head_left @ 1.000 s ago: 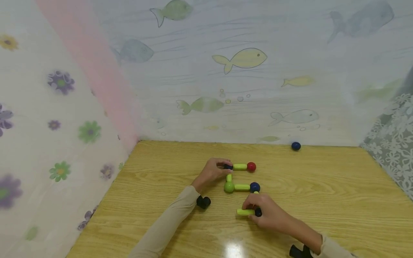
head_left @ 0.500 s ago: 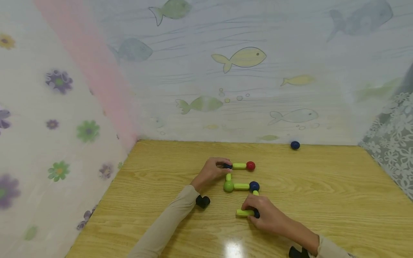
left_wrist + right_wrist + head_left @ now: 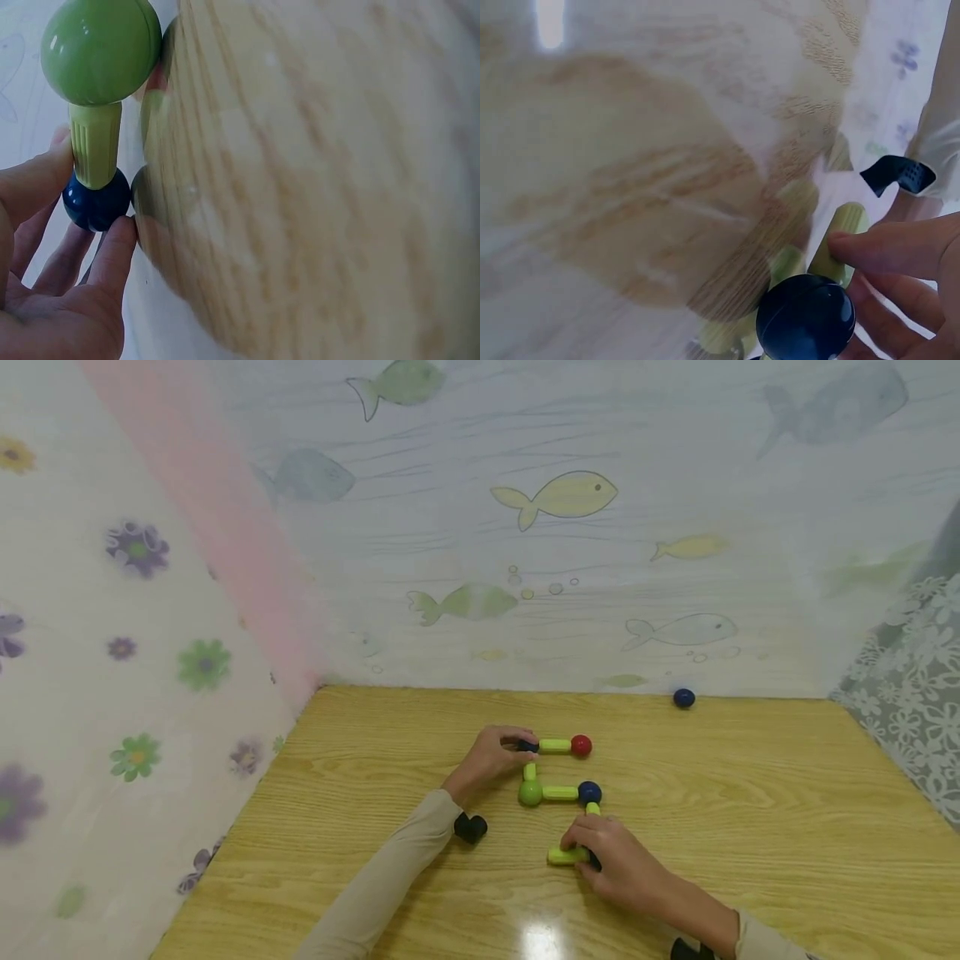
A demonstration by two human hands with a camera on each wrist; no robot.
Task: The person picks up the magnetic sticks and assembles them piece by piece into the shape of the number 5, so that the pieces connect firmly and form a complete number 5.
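Note:
A zigzag of yellow-green rods and balls lies on the table. At its far left corner my left hand (image 3: 491,762) pinches a dark blue ball (image 3: 96,199) between thumb and fingers. From that ball one rod (image 3: 555,746) runs to a red ball (image 3: 581,746), another to a green ball (image 3: 530,792). A third rod (image 3: 559,793) joins the green ball to a blue ball (image 3: 589,793). At the near end my right hand (image 3: 621,864) grips a rod (image 3: 840,244), thumb on its side. A dark blue ball (image 3: 805,319) sits at that rod's end, mostly behind the fingers in the head view.
A loose blue ball (image 3: 684,698) lies at the table's far edge, by the wall with painted fish (image 3: 576,493). Black wrist cameras show beside the left sleeve (image 3: 470,828) and at the right wrist (image 3: 688,950). Bare wooden table (image 3: 750,793) extends to the right.
The near rod and its ball have shifted very slightly, and my right hand now covers more of that ball. My left hand holds its place.

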